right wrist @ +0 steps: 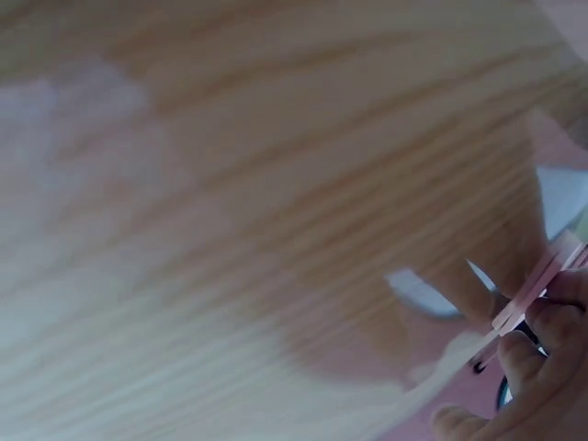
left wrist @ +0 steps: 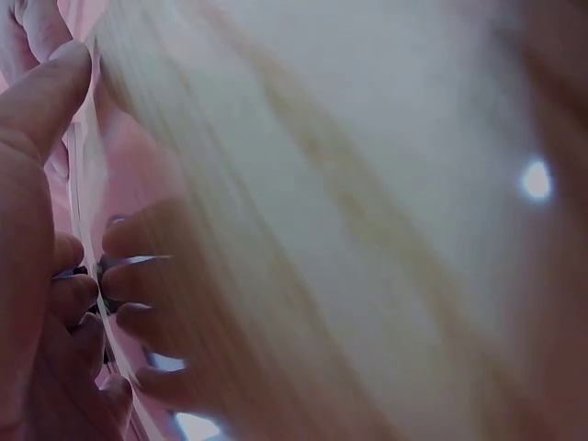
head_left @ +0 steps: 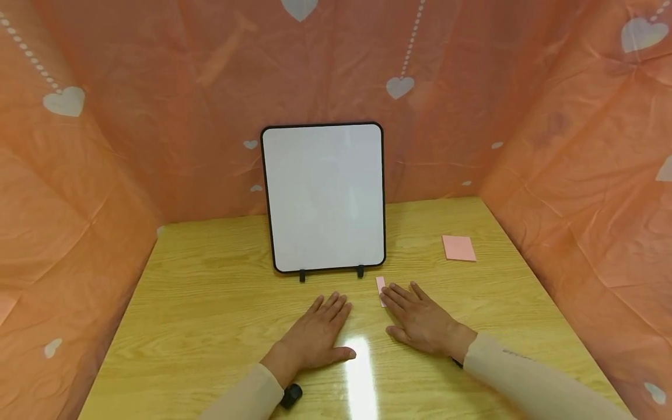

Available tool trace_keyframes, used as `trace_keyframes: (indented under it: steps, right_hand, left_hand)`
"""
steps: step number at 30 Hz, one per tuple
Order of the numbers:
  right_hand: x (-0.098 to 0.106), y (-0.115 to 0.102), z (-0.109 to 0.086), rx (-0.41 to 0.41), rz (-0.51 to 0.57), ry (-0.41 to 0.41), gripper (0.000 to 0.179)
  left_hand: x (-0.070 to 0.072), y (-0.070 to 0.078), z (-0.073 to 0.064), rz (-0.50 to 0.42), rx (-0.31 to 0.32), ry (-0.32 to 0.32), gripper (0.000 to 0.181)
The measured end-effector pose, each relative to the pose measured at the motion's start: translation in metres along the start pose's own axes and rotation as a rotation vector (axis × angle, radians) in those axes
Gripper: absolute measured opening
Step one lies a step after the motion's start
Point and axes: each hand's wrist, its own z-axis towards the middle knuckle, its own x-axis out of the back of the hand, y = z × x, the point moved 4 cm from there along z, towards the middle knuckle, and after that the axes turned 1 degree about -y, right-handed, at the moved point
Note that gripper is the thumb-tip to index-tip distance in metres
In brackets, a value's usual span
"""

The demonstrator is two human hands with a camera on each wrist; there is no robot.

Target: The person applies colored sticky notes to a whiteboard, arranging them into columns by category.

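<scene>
Evidently the narrow pink strip (head_left: 380,284), lying at the right hand's (head_left: 422,321) ten o'clock with those fingertips at its edge, is light and paper-like, likely to bend or crease and to slide on a slick surface, so a gentle pinch along its long sides should suit it. Neither hand grasps anything: the left hand (head_left: 315,335) and the right lie palm down, fingers extended, on a glossy wood-grain table (head_left: 184,326). At the left hand's twelve o'clock stands a smooth, round-cornered, black-rimmed white board (head_left: 325,198) on small dark feet (head_left: 302,276), while a flat pink square (head_left: 459,248) lies at the right hand's one o'clock.
</scene>
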Motion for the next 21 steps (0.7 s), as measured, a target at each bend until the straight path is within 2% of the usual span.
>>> trace_keyframes:
  steps: [7, 15, 21]
  right_hand:
    - [0.0, -0.024, 0.017, 0.062, -0.004, -0.015, 0.073]
    - [0.001, -0.057, 0.037, 0.109, 0.001, -0.072, 0.075]
    - [0.003, -0.077, 0.048, 0.142, 0.017, -0.103, 0.075]
  left_hand:
    - [0.001, -0.013, -0.014, -0.04, 0.027, 0.006, 0.099]
    - [0.003, -0.04, -0.036, -0.075, 0.072, 0.017, 0.1]
    - [0.008, -0.057, -0.05, -0.033, 0.05, 0.032, 0.107]
